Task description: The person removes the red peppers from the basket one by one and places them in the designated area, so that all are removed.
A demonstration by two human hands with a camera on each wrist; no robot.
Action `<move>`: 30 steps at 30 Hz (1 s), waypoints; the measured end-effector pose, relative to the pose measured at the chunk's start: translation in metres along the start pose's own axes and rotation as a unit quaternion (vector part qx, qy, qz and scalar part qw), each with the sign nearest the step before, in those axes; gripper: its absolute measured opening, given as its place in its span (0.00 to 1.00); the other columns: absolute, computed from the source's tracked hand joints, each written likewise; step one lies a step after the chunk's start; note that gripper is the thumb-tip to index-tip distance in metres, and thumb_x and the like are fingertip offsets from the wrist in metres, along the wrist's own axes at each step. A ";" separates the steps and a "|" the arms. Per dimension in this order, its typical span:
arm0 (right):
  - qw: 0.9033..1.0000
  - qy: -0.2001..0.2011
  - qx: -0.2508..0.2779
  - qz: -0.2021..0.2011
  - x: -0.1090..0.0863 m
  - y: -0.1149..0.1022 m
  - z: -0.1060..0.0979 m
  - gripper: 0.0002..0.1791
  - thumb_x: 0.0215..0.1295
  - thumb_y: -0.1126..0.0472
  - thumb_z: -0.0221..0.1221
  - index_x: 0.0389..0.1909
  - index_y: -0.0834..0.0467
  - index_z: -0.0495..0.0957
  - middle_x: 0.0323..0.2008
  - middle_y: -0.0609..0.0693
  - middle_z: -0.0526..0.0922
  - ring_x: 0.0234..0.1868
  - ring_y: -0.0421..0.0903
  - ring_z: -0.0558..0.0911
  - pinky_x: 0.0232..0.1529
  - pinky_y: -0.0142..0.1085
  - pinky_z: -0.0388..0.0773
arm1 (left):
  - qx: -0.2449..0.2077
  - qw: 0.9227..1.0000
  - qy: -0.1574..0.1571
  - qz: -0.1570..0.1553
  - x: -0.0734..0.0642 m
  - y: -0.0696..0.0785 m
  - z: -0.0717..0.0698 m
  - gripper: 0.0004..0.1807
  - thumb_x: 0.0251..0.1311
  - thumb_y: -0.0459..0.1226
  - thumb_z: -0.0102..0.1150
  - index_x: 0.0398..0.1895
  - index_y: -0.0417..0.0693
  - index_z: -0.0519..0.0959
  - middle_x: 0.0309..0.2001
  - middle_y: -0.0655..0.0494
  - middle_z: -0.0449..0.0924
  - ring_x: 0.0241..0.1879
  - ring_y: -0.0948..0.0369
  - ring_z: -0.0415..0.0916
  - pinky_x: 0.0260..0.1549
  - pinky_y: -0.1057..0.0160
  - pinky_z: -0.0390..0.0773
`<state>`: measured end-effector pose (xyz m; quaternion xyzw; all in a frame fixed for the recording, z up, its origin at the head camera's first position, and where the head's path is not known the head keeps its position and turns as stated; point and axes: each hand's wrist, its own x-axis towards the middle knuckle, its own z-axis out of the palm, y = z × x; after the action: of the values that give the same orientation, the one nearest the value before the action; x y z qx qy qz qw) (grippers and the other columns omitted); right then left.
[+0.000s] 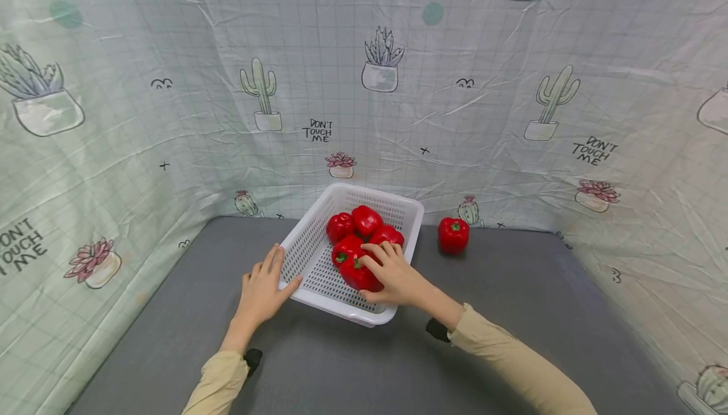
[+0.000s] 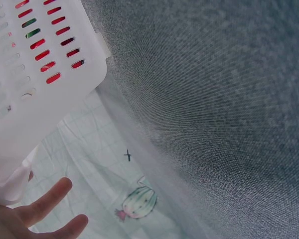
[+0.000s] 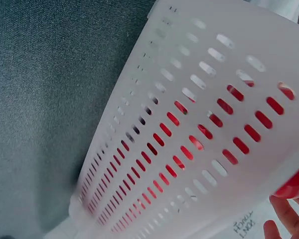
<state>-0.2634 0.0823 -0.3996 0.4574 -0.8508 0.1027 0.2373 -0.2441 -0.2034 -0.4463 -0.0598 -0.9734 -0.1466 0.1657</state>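
Note:
A white perforated plastic basket (image 1: pixel 313 244) sits on the grey table, several red bell peppers inside it. My right hand (image 1: pixel 395 279) reaches over the basket's right side and grips the nearest bell pepper (image 1: pixel 355 274), thumb at the near side and fingers curled over the top. In the right wrist view, part of that red pepper shows at the fingertips above the basket's rim. My left hand (image 1: pixel 263 288) rests on the near left corner, thumb over the rim. Its outer fingers (image 2: pixel 52 199) are straight and spread outside the wall in the left wrist view.
One more red bell pepper (image 1: pixel 453 236) stands on the table right of the basket, near the back edge. A cactus-printed cloth (image 1: pixel 318 67) hangs behind the grey table (image 1: pixel 364 371) and along both sides. Dark wrist straps show at both sleeves.

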 end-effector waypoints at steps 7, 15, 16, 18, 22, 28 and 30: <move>0.999 0.035 -0.006 0.013 -0.008 0.000 -0.009 0.28 0.36 0.49 0.67 0.41 0.52 0.71 0.54 0.55 0.70 0.49 0.46 0.66 0.48 0.44 0.66 | -0.001 1.000 -0.002 -0.002 0.000 0.001 0.001 0.44 0.54 0.58 0.49 0.67 0.40 0.53 0.67 0.44 0.52 0.55 0.40 0.63 0.43 0.37 0.62; 0.995 0.083 0.006 0.052 -0.019 0.002 -0.021 0.30 0.32 0.50 0.70 0.40 0.53 0.70 0.55 0.55 0.69 0.51 0.48 0.68 0.47 0.46 0.68 | 0.000 1.000 -0.003 -0.002 0.000 0.000 0.001 0.44 0.54 0.58 0.49 0.67 0.41 0.53 0.67 0.44 0.52 0.55 0.40 0.63 0.43 0.37 0.62; 0.994 0.091 0.009 0.055 -0.021 0.003 -0.022 0.30 0.32 0.51 0.70 0.40 0.53 0.70 0.55 0.55 0.69 0.50 0.48 0.68 0.46 0.45 0.68 | 0.000 1.000 -0.003 -0.002 0.000 0.000 0.001 0.44 0.54 0.58 0.49 0.67 0.41 0.53 0.68 0.44 0.51 0.55 0.40 0.63 0.43 0.36 0.62; 0.992 0.107 0.013 0.059 -0.023 0.004 -0.025 0.30 0.31 0.52 0.71 0.39 0.54 0.71 0.55 0.56 0.70 0.48 0.48 0.68 0.45 0.44 0.68 | -0.001 1.000 -0.004 -0.003 0.000 -0.001 0.002 0.44 0.54 0.58 0.48 0.67 0.41 0.52 0.68 0.44 0.51 0.55 0.40 0.62 0.43 0.36 0.62; 0.989 0.128 0.015 0.069 -0.030 0.007 -0.031 0.31 0.30 0.53 0.71 0.40 0.56 0.71 0.54 0.57 0.70 0.47 0.47 0.67 0.43 0.43 0.67 | -0.004 1.000 -0.004 -0.003 0.000 -0.001 0.002 0.44 0.54 0.58 0.49 0.67 0.41 0.53 0.68 0.44 0.51 0.55 0.40 0.62 0.44 0.36 0.62; 0.986 0.145 0.005 0.083 -0.044 0.011 -0.034 0.32 0.30 0.53 0.71 0.40 0.57 0.70 0.54 0.58 0.69 0.48 0.48 0.68 0.43 0.44 0.68 | -0.003 1.000 -0.003 -0.003 0.001 -0.001 0.002 0.43 0.54 0.57 0.49 0.67 0.41 0.53 0.68 0.44 0.51 0.55 0.39 0.63 0.43 0.36 0.62; 0.984 0.155 0.006 0.087 -0.048 0.013 -0.035 0.32 0.29 0.53 0.72 0.40 0.58 0.70 0.54 0.59 0.69 0.47 0.48 0.68 0.43 0.45 0.68 | -0.004 1.000 -0.005 -0.004 0.001 0.000 0.001 0.44 0.54 0.57 0.49 0.67 0.41 0.52 0.68 0.44 0.51 0.55 0.39 0.62 0.44 0.36 0.61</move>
<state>-0.2405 0.1380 -0.3930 0.3619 -0.8395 0.1976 0.3537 -0.2457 -0.2032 -0.4473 -0.0569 -0.9739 -0.1507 0.1600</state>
